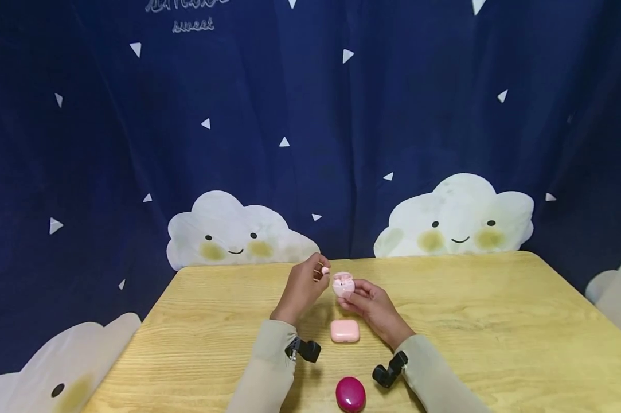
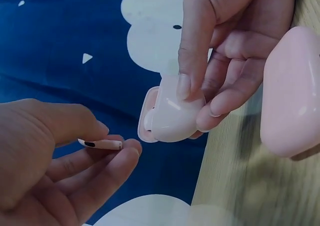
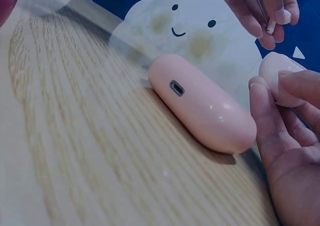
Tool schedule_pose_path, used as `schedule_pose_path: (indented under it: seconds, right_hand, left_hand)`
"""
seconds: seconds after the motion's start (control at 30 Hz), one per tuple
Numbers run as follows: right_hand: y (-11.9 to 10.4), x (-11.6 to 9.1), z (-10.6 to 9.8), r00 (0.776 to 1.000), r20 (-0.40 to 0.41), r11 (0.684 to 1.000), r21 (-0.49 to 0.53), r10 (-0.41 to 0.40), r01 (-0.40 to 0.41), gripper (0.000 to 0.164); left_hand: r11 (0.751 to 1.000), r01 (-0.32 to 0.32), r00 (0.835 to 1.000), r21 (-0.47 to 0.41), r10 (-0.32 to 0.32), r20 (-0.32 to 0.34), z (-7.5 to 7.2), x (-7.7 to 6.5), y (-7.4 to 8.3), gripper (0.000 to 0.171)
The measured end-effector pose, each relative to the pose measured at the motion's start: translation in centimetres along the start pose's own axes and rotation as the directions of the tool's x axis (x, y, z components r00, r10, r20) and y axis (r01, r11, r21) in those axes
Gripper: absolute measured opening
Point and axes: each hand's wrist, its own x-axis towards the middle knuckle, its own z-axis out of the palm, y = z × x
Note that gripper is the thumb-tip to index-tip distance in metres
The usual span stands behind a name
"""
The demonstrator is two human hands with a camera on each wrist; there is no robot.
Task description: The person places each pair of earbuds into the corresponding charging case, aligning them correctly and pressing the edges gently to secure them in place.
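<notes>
My left hand (image 1: 304,287) pinches a small pale pink earbud (image 2: 106,144) between thumb and fingers, its stem showing in the left wrist view. Just to the right, my right hand (image 1: 374,307) grips a rounded light pink earbud case (image 1: 343,288) above the table. The lid of that case stands open, and part of an earbud (image 2: 149,119) shows inside it. Earbud and case are a short gap apart. Below the hands a second pink earbud case (image 1: 344,331), wider and closed, lies on the table; its charging port faces the right wrist camera.
Nearer the front of the wooden table (image 1: 212,327) lies a round magenta case (image 1: 350,394), between the two forearms. A dark blue curtain (image 1: 310,115) with clouds and triangles hangs behind the table's back edge. Black wrist cameras are strapped over both sleeves.
</notes>
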Motion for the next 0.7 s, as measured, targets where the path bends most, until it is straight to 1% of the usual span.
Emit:
schedule_pose_path:
  seconds: [0.13, 0.23, 0.37, 0.47, 0.53, 0.7]
  right_hand:
    - [0.4, -0.1, 0.0, 1.0, -0.005, 1.0, -0.007, -0.006, 0.006, 0.044]
    - [0.7, -0.4, -0.1, 0.999, -0.028, 1.0, -0.007, 0.017, -0.017, 0.042]
    - [0.8, -0.6, -0.2, 0.999, -0.045, 0.999, -0.025, 0.023, -0.024, 0.041]
    - [0.5, -0.3, -0.2, 1.0, -0.028, 0.999, -0.05, -0.005, 0.003, 0.041]
    - [0.2, -0.1, -0.1, 1.0, -0.016, 0.999, -0.052, -0.014, 0.013, 0.042]
    - [-0.2, -0.1, -0.1, 1.0, 0.0, 0.999, -0.043, -0.001, 0.001, 0.045]
  left_hand:
    - [1.0, -0.005, 1.0, -0.029, 0.005, -0.025, 0.1, -0.2, -0.1, 0.018]
    - [0.998, 0.029, 0.999, -0.051, -0.03, -0.025, 0.3, -0.3, -0.1, 0.019]
    - [0.997, 0.04, 0.999, -0.058, -0.042, -0.026, 0.6, -0.4, 0.0, 0.016]
    - [0.998, 0.017, 0.998, -0.055, -0.02, -0.063, 0.5, -0.2, 0.4, 0.012]
    - [0.998, 0.012, 0.996, -0.057, -0.017, -0.092, 0.4, 0.0, 0.6, 0.01]
    - [0.996, 0.008, 0.991, -0.087, -0.019, -0.132, 0.3, 0.3, 0.9, 0.011]
